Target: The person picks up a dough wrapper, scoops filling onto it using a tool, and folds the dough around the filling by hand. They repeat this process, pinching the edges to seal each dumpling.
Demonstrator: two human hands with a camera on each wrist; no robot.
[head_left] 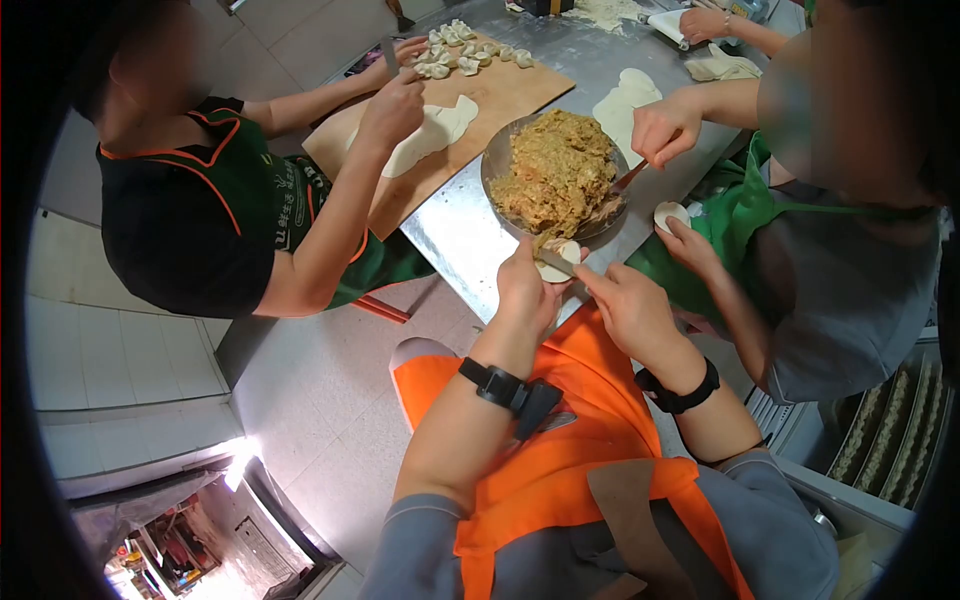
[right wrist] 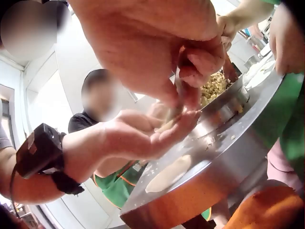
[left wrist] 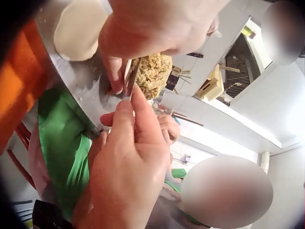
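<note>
My left hand (head_left: 525, 285) cradles a round dumpling wrapper (head_left: 560, 272) beside the near rim of a metal bowl (right wrist: 221, 117). Its thumb and fingers curl round the wrapper's edge. Some filling shows on the wrapper. In my right hand (head_left: 640, 312) is a flat metal spatula (head_left: 556, 261), gripped at the handle, with its blade lying over the wrapper. Chunky yellow-brown filling (head_left: 555, 165) heaps high in the bowl. The right wrist view shows both hands close together, the right above the left, hiding much of the wrapper.
One wrapper (right wrist: 169, 174) lies on the steel table (head_left: 445, 225) near its edge. At left, a person works at a wooden board (head_left: 535, 82) bearing dough (head_left: 440, 130) and folded dumplings (head_left: 450, 62). The person at right holds a spatula (head_left: 630, 176) in the filling and a wrapper (head_left: 672, 215).
</note>
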